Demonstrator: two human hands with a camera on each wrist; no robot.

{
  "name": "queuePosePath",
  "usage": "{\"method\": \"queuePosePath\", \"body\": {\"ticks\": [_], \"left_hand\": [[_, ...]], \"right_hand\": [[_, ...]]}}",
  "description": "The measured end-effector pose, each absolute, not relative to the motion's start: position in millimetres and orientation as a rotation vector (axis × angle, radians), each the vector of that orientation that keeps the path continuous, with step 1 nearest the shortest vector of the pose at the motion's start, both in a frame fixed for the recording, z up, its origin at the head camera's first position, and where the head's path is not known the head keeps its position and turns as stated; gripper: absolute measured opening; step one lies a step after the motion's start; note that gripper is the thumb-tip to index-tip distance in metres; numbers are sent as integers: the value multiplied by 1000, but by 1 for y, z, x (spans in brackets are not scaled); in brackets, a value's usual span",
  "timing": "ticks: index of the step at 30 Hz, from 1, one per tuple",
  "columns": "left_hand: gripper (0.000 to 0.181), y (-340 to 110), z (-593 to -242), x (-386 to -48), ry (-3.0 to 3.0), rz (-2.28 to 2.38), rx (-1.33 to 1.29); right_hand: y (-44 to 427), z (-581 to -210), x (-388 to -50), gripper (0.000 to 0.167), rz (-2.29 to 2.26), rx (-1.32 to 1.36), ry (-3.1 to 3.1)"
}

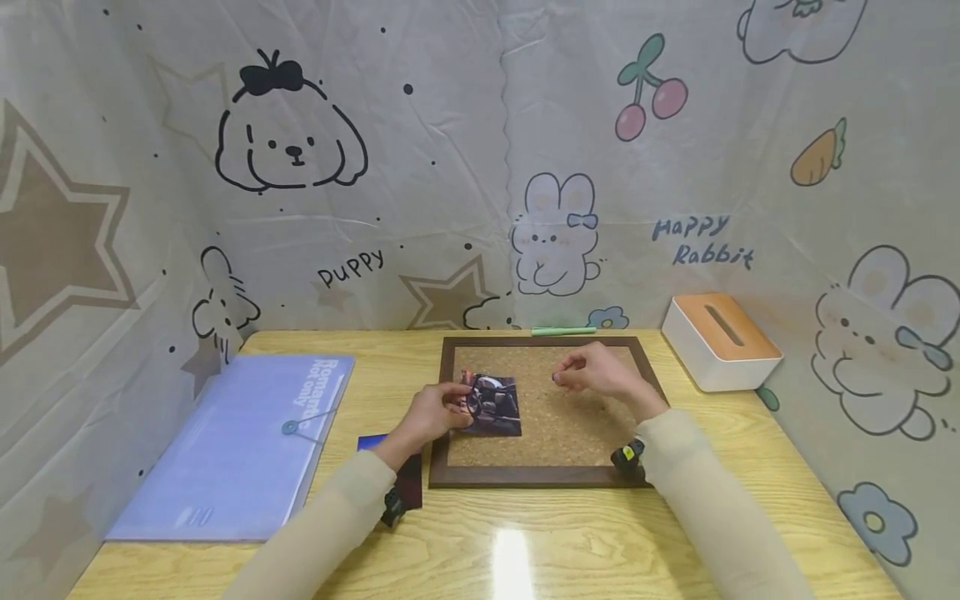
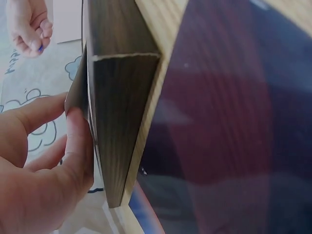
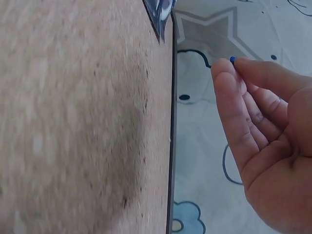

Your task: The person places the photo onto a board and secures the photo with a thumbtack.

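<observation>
Left hand (image 1: 438, 410) pinches a photo (image 1: 498, 410) near the corkboard's (image 1: 577, 437) left edge; right hand (image 1: 596, 371), above the board, pinches a small blue piece (image 3: 232, 60). Holding the photo flat and square to that edge seems wise.

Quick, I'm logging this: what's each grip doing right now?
Left grip: holding the photo by its edge.
Right grip: pinching a small blue item.

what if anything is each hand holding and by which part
The left hand pinches the photo by its left edge; the right hand pinches a small blue object, too small to tell which part.
</observation>
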State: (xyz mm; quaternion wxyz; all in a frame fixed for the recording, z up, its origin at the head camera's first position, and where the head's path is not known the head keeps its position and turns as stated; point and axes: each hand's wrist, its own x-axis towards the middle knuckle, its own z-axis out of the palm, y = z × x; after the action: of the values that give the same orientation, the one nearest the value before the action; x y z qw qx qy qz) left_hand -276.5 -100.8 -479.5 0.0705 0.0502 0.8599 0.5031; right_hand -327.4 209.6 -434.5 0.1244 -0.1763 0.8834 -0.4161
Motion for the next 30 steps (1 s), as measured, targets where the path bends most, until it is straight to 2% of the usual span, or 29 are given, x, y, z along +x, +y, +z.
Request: {"method": "queuePosePath", "body": {"ticks": [15,30], "left_hand": [[52,-91,-484,-280,2743,1276,287],[51,-91,-480,-278,2800,1158,310]], "right_hand": [[169,-446,-339,12,-1129,-395,2575],[131,-466,-355,13,-1184,-463,2477]]}}
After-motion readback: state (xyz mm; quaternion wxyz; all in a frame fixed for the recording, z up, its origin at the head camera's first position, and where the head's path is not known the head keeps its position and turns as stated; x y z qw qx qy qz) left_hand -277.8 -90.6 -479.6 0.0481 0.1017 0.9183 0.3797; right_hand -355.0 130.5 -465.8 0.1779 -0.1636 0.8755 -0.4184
